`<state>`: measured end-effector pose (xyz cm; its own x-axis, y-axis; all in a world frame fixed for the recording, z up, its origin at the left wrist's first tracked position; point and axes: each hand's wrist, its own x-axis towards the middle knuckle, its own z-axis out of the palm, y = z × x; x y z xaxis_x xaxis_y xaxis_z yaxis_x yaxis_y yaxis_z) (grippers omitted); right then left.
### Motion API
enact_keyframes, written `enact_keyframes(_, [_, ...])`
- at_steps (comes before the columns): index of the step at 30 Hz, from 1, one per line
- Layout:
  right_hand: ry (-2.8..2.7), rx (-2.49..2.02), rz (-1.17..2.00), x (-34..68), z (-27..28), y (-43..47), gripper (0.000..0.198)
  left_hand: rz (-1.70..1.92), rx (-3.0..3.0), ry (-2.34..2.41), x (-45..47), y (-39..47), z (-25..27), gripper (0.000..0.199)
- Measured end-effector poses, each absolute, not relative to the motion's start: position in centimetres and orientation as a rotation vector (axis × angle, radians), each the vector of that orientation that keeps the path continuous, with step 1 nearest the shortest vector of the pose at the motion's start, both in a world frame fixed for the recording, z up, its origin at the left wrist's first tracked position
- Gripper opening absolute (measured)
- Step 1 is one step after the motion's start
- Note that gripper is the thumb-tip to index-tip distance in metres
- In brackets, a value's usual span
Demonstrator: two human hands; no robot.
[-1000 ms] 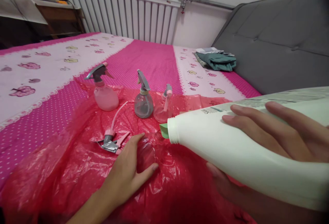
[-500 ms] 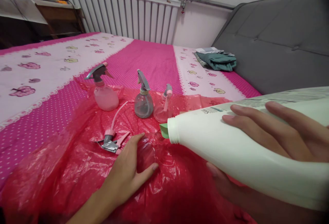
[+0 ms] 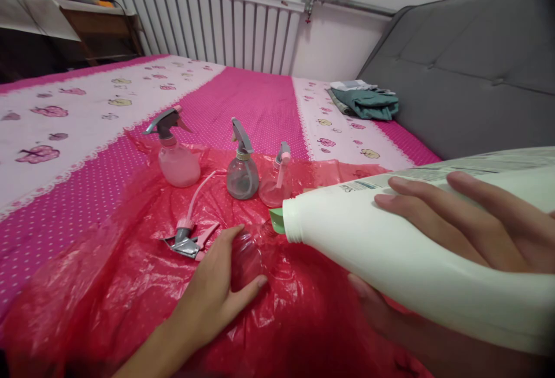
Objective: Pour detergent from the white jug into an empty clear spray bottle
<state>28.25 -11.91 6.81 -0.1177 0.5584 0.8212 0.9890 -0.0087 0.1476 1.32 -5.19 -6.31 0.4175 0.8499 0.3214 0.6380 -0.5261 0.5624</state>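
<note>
My right hand (image 3: 468, 222) is wrapped round a big white-green detergent bottle (image 3: 338, 228), tipped on its side with its green spout (image 3: 276, 221) pointing left. Below that spout is a clear spray bottle body (image 3: 249, 256) with its top off, which my left hand (image 3: 221, 280) grips from the left side. Whether liquid is flowing cannot be made out. A loose grey and pink spray head (image 3: 186, 242) with its tube lies left of my left hand.
Three spray bottles with heads stand behind: a pink one (image 3: 178, 164), a grey one (image 3: 243, 175) and a small clear one (image 3: 275, 184). Red plastic sheeting (image 3: 117, 285) covers the bed under them. Folded clothes (image 3: 368, 102) lie by the grey headboard (image 3: 468, 60).
</note>
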Motion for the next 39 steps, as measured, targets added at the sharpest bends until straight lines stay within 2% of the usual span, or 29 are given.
enact_keyframes(11, [-1.715,-1.608,-1.028,28.2,6.7,-12.0,0.038,0.831,2.343,1.271,1.3,-5.1,-6.2,0.068])
enact_keyframes(25, [-1.476,-1.585,-1.021,27.4,7.0,-9.9,0.046,0.839,2.315,1.276,1.3,-5.2,-6.4,0.069])
enact_keyframes(30, [-1.679,-1.491,-1.074,28.9,6.5,-11.1,0.046,0.840,2.300,1.275,1.2,-5.2,-6.2,0.068])
enact_keyframes(32, [-1.928,-1.317,-1.166,29.5,6.6,-11.5,0.056,0.838,2.301,1.277,1.2,-5.2,-6.2,0.069])
enact_keyframes(35, [-1.781,-1.589,-1.011,29.4,6.8,-12.0,0.045,0.845,2.295,1.279,1.2,-5.2,-6.3,0.069])
enact_keyframes(39, [-1.780,-1.600,-0.996,28.7,6.8,-12.2,0.047,0.836,2.298,1.276,1.3,-5.2,-6.3,0.068])
